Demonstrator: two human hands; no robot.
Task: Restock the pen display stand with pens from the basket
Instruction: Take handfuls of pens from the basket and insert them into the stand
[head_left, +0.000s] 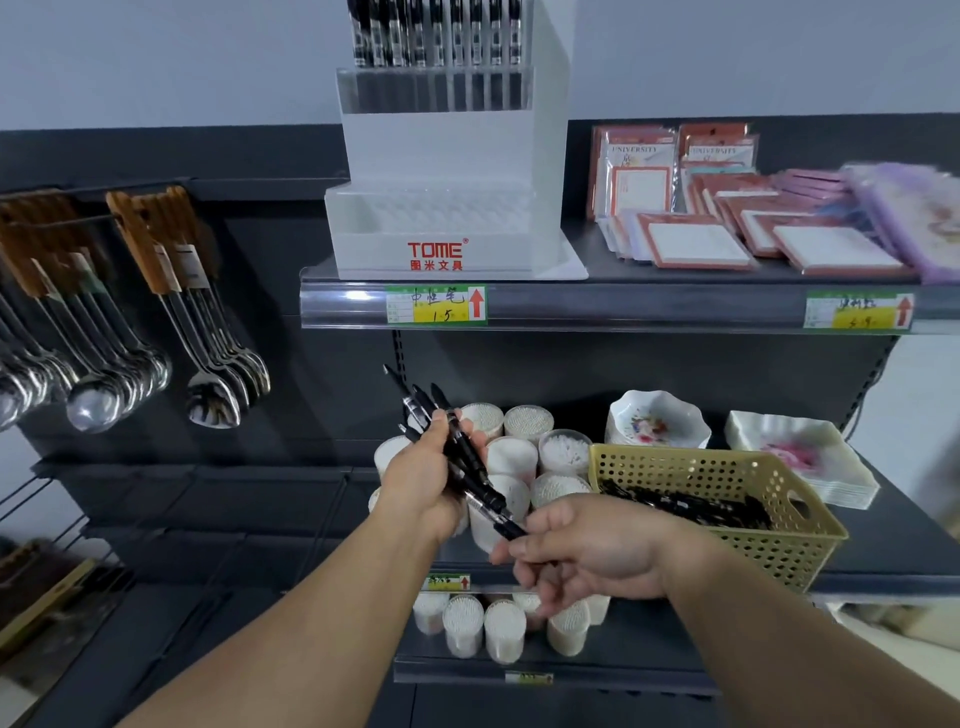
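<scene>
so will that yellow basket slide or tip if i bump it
Probably light: the yellow perforated basket holds only a thin layer of black pens. It would likely slide easily on the smooth shelf, and sitting near the front edge, it might drop off.

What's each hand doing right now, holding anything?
Left hand: grips a bundle of black pens.
Right hand: pinches the near end of a pen in that bundle.

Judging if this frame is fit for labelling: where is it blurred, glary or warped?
Head view: wide-angle warp bows the shelf price rail, with a glare streak near its left end; purple packs at the right edge smear; hanging spoons carry bright highlights; pens in the left hand are sharp.
</scene>
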